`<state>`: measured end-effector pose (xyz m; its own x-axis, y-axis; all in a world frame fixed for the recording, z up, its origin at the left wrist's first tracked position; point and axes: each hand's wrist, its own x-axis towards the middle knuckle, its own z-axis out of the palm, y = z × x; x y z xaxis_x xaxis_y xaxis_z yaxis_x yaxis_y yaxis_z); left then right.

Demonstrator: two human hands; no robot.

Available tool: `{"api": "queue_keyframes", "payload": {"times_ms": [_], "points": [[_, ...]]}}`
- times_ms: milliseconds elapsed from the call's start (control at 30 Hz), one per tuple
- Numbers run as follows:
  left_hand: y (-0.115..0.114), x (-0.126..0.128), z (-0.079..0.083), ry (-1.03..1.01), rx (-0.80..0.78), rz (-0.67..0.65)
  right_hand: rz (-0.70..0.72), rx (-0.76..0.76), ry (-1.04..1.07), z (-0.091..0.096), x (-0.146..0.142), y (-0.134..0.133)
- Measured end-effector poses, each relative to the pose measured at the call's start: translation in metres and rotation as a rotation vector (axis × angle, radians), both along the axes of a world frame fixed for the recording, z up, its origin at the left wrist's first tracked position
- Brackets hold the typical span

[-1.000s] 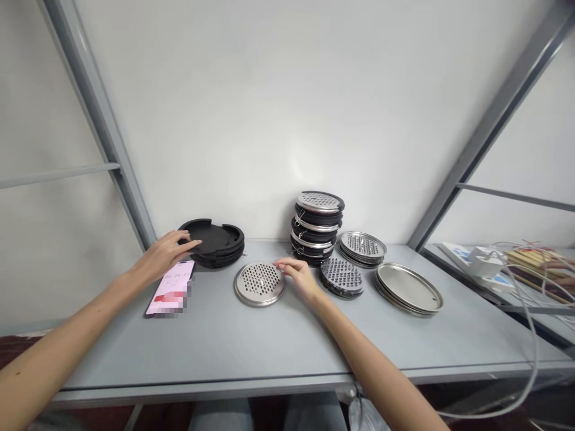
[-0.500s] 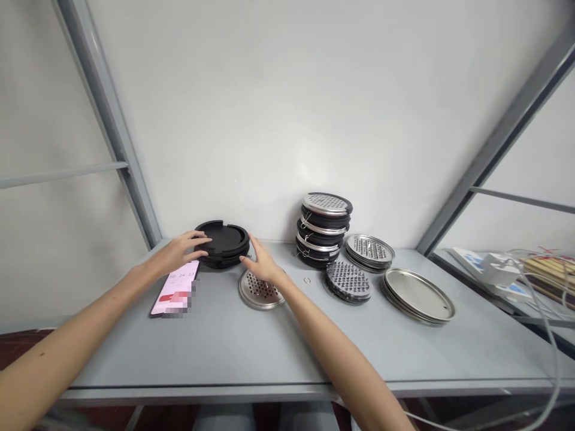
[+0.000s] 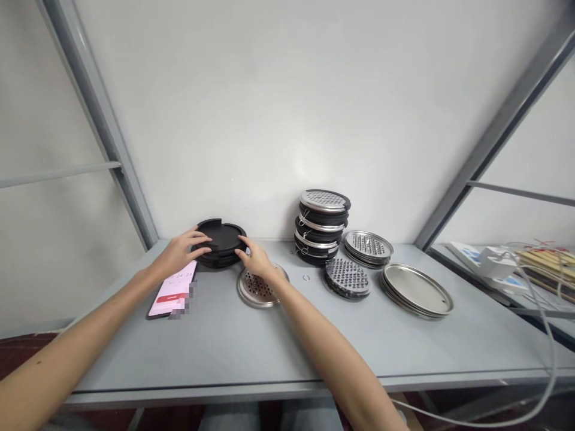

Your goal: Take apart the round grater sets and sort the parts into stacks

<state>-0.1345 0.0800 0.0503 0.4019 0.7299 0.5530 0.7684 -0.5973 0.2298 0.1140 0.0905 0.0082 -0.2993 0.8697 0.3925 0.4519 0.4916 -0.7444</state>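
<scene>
A low stack of black round trays (image 3: 222,241) stands at the back left of the grey table (image 3: 251,341). My left hand (image 3: 182,252) rests against the stack's left side, fingers curled on the top tray's rim. At the stack's right side, my right hand (image 3: 256,260) touches the rim with its fingers. Both hands look closed round the top black tray. Just under my right hand lies a perforated steel disc (image 3: 257,288) flat on the table.
A phone (image 3: 172,290) with a pink screen lies left of the disc. To the right are a tall stack of black-and-steel graters (image 3: 321,226), two piles of grater discs (image 3: 348,276) (image 3: 368,245), and steel plates (image 3: 415,288). A side shelf (image 3: 507,272) holds cables.
My right hand left the steel disc and moved left to the black stack's right side. My left hand closed onto the stack's left rim.
</scene>
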Motion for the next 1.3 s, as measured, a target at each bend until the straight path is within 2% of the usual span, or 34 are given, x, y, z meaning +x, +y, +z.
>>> {"api": "queue_keyframes", "payload": {"times_ms": [300, 533, 667, 767, 833, 900, 1000, 1067, 1167, 1300], "points": [[0.000, 0.000, -0.007, -0.006, 0.022, 0.014, -0.053, -0.003, -0.064, 0.007, -0.001, -0.002], [-0.003, 0.007, -0.014, 0.042, 0.098, 0.046, -0.032, 0.021, -0.102, 0.001, 0.000, 0.000], [-0.017, 0.027, -0.017, 0.062, 0.268, 0.101, 0.062, 0.085, -0.114, 0.002, 0.015, 0.001], [-0.037, 0.059, -0.024, -0.046, 0.347, 0.024, 0.034, 0.091, -0.163, 0.003, 0.044, -0.011], [-0.051, 0.084, -0.031, -0.065, 0.248, -0.085, 0.033, 0.110, -0.232, 0.001, 0.067, -0.026], [-0.060, 0.107, -0.038, -0.011, 0.051, -0.201, 0.052, 0.132, -0.311, -0.004, 0.087, -0.043], [-0.060, 0.133, -0.047, 0.117, -0.240, -0.258, 0.065, 0.096, -0.411, -0.015, 0.110, -0.065], [-0.054, 0.141, -0.051, 0.206, -0.364, -0.256, 0.065, 0.049, -0.425, -0.022, 0.118, -0.073], [-0.047, 0.142, -0.056, 0.280, -0.403, -0.208, 0.089, 0.016, -0.401, -0.028, 0.124, -0.075], [-0.049, 0.139, -0.061, 0.235, -0.394, -0.142, 0.122, -0.012, -0.408, -0.029, 0.123, -0.074]]}}
